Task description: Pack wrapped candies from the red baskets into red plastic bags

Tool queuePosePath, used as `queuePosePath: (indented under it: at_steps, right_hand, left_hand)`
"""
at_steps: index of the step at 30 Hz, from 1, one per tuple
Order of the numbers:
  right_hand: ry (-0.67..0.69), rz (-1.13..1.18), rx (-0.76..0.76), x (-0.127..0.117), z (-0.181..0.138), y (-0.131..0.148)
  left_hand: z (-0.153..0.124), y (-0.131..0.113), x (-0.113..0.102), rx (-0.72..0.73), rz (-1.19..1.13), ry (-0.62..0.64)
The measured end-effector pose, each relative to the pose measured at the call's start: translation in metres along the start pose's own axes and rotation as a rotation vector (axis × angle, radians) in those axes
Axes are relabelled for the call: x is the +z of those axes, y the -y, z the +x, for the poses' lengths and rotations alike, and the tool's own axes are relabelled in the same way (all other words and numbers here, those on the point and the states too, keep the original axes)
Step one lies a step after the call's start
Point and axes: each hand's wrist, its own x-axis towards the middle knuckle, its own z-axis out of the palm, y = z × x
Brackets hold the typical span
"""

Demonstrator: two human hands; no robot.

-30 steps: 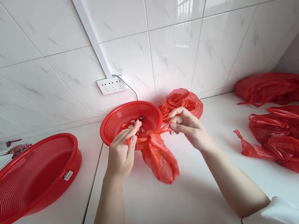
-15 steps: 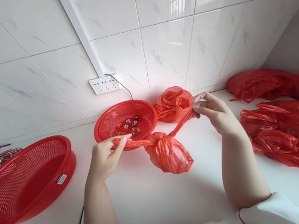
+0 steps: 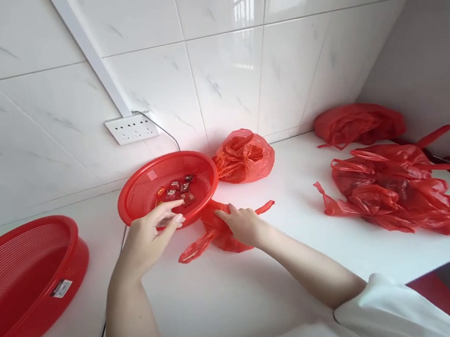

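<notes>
A small tied red plastic bag (image 3: 219, 236) lies on the white counter (image 3: 267, 275) in front of a small red mesh basket (image 3: 143, 190) that holds several wrapped candies (image 3: 177, 190). My right hand (image 3: 242, 225) rests on top of the bag, fingers curled over it. My left hand (image 3: 150, 234) hovers at the basket's front rim with fingers apart, holding nothing. The bag's two handle ends stick out left and right on the counter.
A second tied red bag (image 3: 244, 157) sits against the wall behind. A pile of flat red bags (image 3: 399, 192) and another heap (image 3: 357, 123) lie on the right. A large red mesh basket (image 3: 16, 281) is at the left. A wall socket (image 3: 132, 128) hangs above.
Both hands pulled the bag's handles apart into a knot, then let them go. The bag went down onto the counter, my right hand settled on it and my left moved to the basket.
</notes>
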Motion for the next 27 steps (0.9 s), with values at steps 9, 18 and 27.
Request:
queuePosePath:
  at_steps: [9,18,27]
  right_hand:
    - [-0.522,0.269,0.354,-0.042,-0.085,-0.143]
    - [-0.936,0.103,1.124,-0.03,-0.151,-0.34]
    - [-1.034,-0.026,0.728,-0.022,-0.08,-0.269]
  left_hand:
    - [0.004,0.01,-0.009,-0.045,0.001,-0.152]
    - [0.001,0.023,-0.021,-0.066,0.031,-0.248]
    - [-0.001,0.024,-0.022,-0.064,0.034,-0.21]
